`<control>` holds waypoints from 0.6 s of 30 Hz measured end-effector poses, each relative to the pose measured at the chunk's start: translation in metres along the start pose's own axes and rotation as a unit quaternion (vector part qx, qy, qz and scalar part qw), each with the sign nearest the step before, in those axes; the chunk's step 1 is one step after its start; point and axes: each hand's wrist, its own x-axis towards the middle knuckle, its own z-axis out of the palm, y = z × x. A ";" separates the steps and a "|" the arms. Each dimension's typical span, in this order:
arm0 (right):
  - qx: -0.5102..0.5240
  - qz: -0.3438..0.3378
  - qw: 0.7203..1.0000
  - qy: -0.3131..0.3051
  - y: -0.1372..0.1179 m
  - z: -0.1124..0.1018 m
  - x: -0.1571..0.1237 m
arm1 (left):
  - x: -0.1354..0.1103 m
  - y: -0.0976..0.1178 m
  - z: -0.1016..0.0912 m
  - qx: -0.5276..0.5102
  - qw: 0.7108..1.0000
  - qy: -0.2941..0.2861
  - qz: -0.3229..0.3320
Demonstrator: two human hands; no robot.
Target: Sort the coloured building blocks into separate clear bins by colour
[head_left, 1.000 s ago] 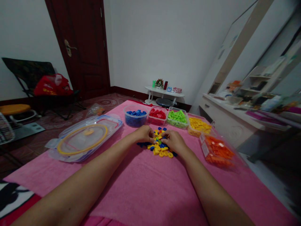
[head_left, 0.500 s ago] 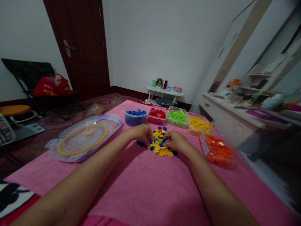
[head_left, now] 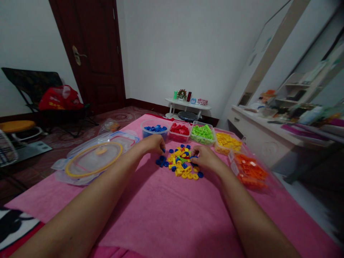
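Note:
A heap of small yellow, blue and red plastic pieces lies on the pink cloth. My left hand is at the heap's left edge, in front of the round tub of blue pieces. Its fingers are curled, with a blue piece at the tips. My right hand rests at the heap's right edge, pinching a small blue piece between thumb and fingers. Beyond the heap stand tubs of red pieces, green pieces and yellow pieces.
A tub of orange pieces lies to the right of my right hand. Several clear lids are stacked at the left. A white dresser stands on the right, and a dark chair with a red bag stands by the door.
Both hands have drawn apart from the middle of the heap. The left moved up and left toward the blue tub, the right shifted slightly right, uncovering more of the pieces.

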 end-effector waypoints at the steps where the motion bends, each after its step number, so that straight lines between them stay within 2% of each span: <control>1: 0.003 -0.003 1.000 -0.005 0.001 -0.004 -0.001 | -0.002 -0.001 -0.002 0.014 1.000 -0.015 -0.010; 4: -0.010 -0.019 0.999 -0.034 0.005 -0.010 -0.002 | -0.005 0.002 -0.003 0.049 0.996 -0.071 -0.033; 11: -0.017 0.007 0.996 -0.090 0.009 0.000 -0.004 | -0.003 0.012 0.009 0.087 0.991 -0.088 -0.043; 18: 0.127 0.056 0.976 -0.166 0.004 -0.007 -0.011 | -0.008 0.020 0.006 0.062 0.994 -0.076 -0.039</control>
